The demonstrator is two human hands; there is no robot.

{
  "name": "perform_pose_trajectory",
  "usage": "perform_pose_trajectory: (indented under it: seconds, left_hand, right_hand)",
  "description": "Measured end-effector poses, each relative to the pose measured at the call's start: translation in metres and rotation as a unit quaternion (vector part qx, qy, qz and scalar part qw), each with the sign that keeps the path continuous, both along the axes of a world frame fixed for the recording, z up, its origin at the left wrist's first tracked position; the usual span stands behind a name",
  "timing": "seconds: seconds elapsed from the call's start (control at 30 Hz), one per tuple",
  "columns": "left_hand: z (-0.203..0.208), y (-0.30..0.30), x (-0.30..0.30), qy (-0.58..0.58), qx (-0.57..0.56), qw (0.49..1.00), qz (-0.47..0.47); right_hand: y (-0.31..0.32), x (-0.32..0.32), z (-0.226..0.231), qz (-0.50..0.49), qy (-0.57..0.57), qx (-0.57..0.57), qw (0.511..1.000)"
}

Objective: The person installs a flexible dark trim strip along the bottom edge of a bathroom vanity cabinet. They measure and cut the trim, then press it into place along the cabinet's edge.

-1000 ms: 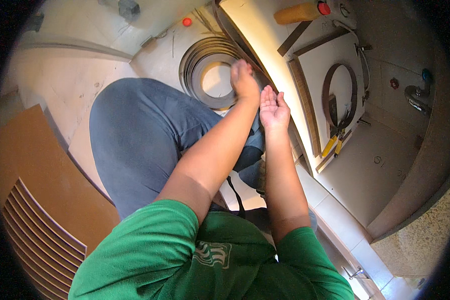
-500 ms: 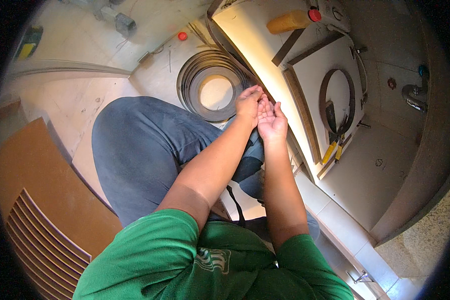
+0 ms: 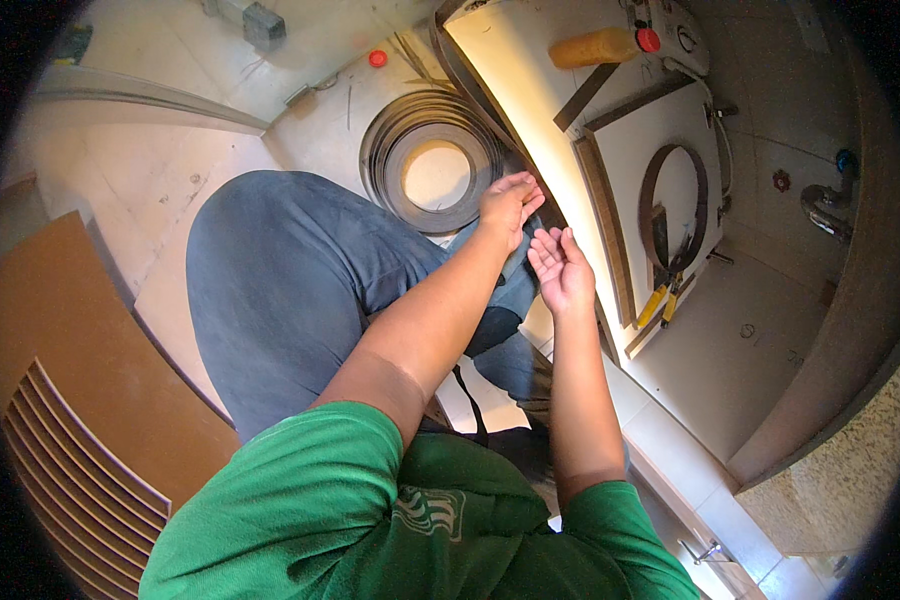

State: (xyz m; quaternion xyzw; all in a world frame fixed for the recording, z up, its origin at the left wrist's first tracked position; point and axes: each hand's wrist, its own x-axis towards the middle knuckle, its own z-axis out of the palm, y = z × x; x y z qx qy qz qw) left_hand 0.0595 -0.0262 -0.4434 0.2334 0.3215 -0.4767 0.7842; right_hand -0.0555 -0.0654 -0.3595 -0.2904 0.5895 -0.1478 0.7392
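My left hand [image 3: 511,211] is held out in front of me beside the large coil of dark flat strip [image 3: 375,165] on the floor, fingers stretched and loosely together, with nothing seen in it. To its right and a little nearer, my right hand [image 3: 564,270] is palm up, fingers apart and slightly curled, also empty. A small gap separates the two hands. Both are close to the lit edge of the pale panel [image 3: 530,112]. My bent leg in grey trousers [image 3: 270,270] lies left of my forearms.
On the cabinet floor at right are a bottle of yellowish liquid [image 3: 595,48] with a red cap, a smaller dark strip loop [image 3: 704,195] and yellow-handled cutters [image 3: 652,306]. A pipe [image 3: 825,212] is farther right. A slatted brown board [image 3: 55,300] lies left; a red cap [image 3: 377,58] is beyond the coil.
My hands, which were touching, have come apart. The right hand has shifted right and nearer to me; the left has moved slightly right. The view has also shifted a little.
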Motion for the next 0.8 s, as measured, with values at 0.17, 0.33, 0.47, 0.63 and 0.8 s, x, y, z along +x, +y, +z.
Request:
perform_pose_trajectory:
  seconds: [0.17, 0.33, 0.47, 0.63, 0.8]
  left_hand:
    - [-0.001, -0.001, -0.003, 0.001, 0.006, 1.0, -0.014]
    - [-0.002, -0.002, -0.005, 0.01, 0.005, 1.0, -0.022]
    - [-0.001, -0.002, -0.004, 0.006, -0.002, 1.0, -0.018]
    - [0.005, 0.0, -0.003, -0.007, 0.026, 0.998, -0.048]
    - [0.011, -0.002, -0.001, -0.009, 0.053, 0.998, -0.041]
  right_hand:
    - [0.006, -0.015, 0.002, 0.025, 0.027, -0.007, 0.999]
    - [0.012, -0.017, 0.004, 0.025, 0.044, -0.01, 0.999]
    - [0.013, -0.018, 0.004, 0.02, 0.051, -0.011, 0.998]
    - [0.012, -0.024, 0.003, 0.024, 0.053, -0.019, 0.998]
    - [0.013, -0.032, 0.001, 0.022, 0.063, -0.02, 0.998]
